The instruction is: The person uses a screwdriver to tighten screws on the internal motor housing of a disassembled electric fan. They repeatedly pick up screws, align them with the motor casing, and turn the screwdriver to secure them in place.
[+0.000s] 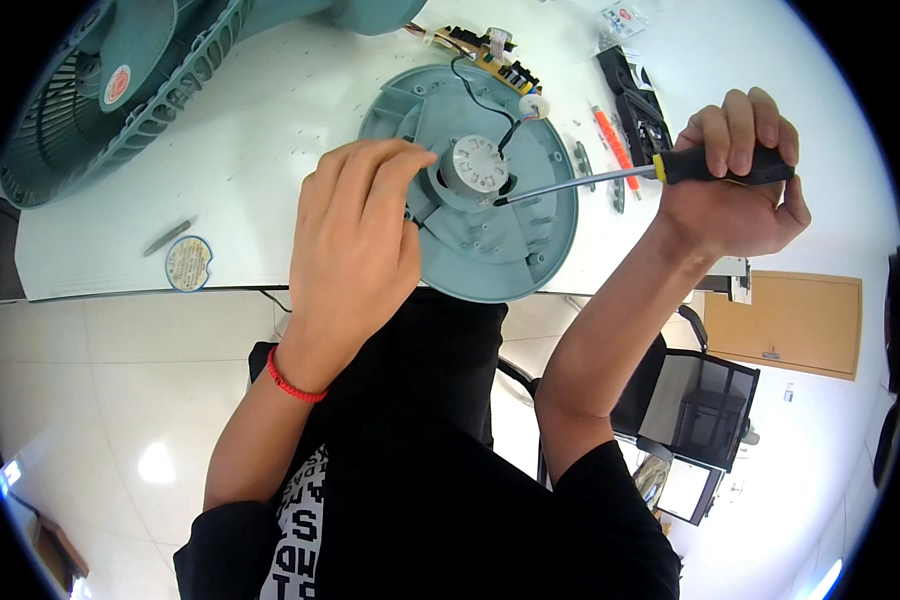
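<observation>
A round grey-green fan base (440,100) lies on the white table with its hollow side up. Near its middle sits a round silver motor (478,165) with black wires running from it. My right hand (735,150) is closed around the black and yellow handle of a screwdriver (580,183). The long shank points left, and its dark tip is at the lower right edge of the motor. Beside the motor, over the base's left part, is my left hand (355,225). Its fingers are bent and the thumb stands apart, with nothing visible between them.
A circuit board (485,60) lies wired at the base's far edge. At the far left rests a large green fan housing (160,90). Right of the base are an orange pen (615,140) and a black case (635,100). A round label (188,263) lies near the table's front edge.
</observation>
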A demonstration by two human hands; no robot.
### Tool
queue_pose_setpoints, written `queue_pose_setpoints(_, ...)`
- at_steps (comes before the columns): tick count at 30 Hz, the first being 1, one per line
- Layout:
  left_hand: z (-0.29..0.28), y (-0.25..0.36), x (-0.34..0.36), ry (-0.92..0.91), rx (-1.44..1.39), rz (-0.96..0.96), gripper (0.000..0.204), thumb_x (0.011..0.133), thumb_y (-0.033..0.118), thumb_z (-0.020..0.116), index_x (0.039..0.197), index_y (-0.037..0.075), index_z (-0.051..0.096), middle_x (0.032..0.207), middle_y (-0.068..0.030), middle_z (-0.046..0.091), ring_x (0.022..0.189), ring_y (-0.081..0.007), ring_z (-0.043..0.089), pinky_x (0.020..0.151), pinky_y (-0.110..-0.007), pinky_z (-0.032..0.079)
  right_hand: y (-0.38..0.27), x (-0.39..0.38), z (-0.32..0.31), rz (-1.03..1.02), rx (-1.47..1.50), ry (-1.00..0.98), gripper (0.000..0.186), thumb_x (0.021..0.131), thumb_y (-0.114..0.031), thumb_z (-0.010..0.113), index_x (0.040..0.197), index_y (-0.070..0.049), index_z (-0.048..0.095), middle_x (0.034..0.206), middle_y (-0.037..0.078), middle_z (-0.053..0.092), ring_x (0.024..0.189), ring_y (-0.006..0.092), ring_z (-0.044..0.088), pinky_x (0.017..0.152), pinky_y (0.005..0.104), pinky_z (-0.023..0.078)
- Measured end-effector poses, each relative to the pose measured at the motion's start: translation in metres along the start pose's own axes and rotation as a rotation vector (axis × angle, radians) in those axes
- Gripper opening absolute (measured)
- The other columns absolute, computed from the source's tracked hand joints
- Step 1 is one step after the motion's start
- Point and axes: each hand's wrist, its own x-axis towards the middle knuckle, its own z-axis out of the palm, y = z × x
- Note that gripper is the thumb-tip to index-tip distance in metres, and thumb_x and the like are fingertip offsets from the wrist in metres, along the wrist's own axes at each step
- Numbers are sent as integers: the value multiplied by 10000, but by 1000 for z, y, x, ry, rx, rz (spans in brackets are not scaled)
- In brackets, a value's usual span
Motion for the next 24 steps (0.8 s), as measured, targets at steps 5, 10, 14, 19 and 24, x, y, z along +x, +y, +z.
queue_pose_setpoints(5, -1, 1, -1, -11, 14, 3, 512, 702, -106, 598, 1187, 48, 651, 1197, -75, 654, 1153, -302, 596, 967, -420, 462, 8, -2, -9, -3, -1, -14, 301, 856, -356, 450, 932, -104, 596, 958, 89, 517, 687, 219, 496, 564, 357, 416)
queue_pose_setpoints(10, -1, 1, -1, -8, 15, 12, 507, 705, -105, 600, 1187, 46, 649, 1193, -74, 655, 1148, -301, 597, 955, -420, 463, 8, 0, -2, 9, -63, -33, 279, 850, -355, 451, 911, -118, 586, 948, 86, 515, 654, 214, 488, 541, 353, 405)
queue_pose_setpoints(14, -1, 1, -1, -3, 22, 16, 506, 707, -102, 606, 1188, 48, 650, 1194, -72, 655, 1142, -299, 597, 952, -421, 463, 8, 0, 2, 1, -22, -52, 275, 837, -352, 453, 907, -120, 583, 948, 85, 511, 635, 210, 486, 525, 349, 407)
queue_pose_setpoints(19, -1, 0, -1, 4, 22, 23, 504, 709, -99, 608, 1189, 48, 650, 1193, -73, 656, 1133, -297, 599, 948, -423, 463, 7, -2, 1, 8, -8, -96, 280, 824, -350, 455, 905, -115, 583, 947, 87, 512, 634, 199, 489, 523, 334, 417)
queue_pose_setpoints(24, -1, 1, -1, -1, 26, 21, 500, 710, -98, 608, 1187, 47, 651, 1191, -73, 656, 1131, -298, 600, 946, -423, 464, 6, 0, 0, 11, -43, -90, 265, 822, -344, 461, 887, -116, 579, 935, 84, 505, 616, 190, 489, 517, 330, 424)
